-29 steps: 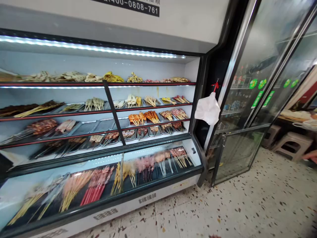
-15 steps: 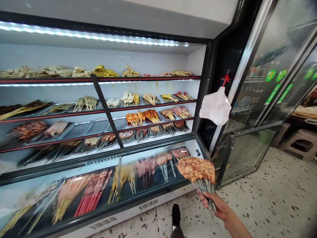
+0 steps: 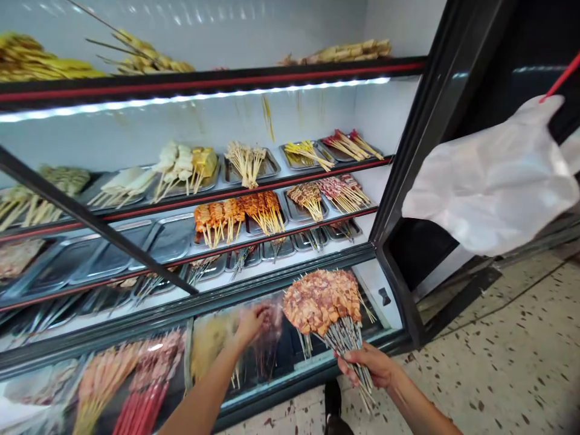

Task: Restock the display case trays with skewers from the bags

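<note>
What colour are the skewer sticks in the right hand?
The sticks are silvery grey, best seen in the head view.

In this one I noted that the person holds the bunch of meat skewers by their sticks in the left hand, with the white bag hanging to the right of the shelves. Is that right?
Not quite: the head view shows the right hand holding the meat skewers by their sticks. The white bag does hang to the right of the shelves.
</note>
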The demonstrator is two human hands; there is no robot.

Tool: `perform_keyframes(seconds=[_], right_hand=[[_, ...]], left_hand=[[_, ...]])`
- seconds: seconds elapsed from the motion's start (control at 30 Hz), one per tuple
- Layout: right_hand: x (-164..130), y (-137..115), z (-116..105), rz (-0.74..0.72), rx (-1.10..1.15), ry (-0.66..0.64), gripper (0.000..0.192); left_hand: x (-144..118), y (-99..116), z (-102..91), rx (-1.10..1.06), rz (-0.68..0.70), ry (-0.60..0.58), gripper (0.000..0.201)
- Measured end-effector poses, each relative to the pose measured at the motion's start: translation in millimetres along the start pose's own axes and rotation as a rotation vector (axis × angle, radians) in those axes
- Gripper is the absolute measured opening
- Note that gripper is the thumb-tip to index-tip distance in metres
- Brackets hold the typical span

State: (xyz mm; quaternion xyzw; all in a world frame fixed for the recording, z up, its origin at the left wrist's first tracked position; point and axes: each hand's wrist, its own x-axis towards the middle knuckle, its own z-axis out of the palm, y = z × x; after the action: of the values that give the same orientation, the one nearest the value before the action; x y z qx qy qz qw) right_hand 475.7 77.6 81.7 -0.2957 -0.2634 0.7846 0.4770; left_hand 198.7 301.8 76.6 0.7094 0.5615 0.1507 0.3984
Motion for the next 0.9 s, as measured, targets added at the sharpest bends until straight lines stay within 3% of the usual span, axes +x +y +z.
perform_keyframes(seconds=[0.17, 0.3, 0.57, 0.8, 0.9], right_hand=[[50.2, -15.8, -29.6, -0.019, 0.009, 0.004, 0.032], [83.2, -24.7, -39.3, -0.036, 0.055, 0.017, 0.030], [111.4, -43.5, -38.7, -0.041, 0.098, 0.064, 0.029], [135.6, -64.0, -57.6, -0.010, 0.022, 0.034, 0.028], [147.1, -71.6, -64.1, 0.005, 0.001, 0.041, 0.029]], left_hand=[[105.4, 25.1, -13.6, 0.101, 0.084, 0.126, 0.035], [164.2, 27.6, -11.3, 0.226, 0.115, 0.187, 0.031], [223.9, 55.7, -3.3, 0.487, -0.006, 0.270, 0.041], [286.1, 72.0, 0.2, 0.466, -0.143, 0.083, 0.029], [295.6, 71.3, 1.2, 0.393, -0.110, 0.091, 0.032]])
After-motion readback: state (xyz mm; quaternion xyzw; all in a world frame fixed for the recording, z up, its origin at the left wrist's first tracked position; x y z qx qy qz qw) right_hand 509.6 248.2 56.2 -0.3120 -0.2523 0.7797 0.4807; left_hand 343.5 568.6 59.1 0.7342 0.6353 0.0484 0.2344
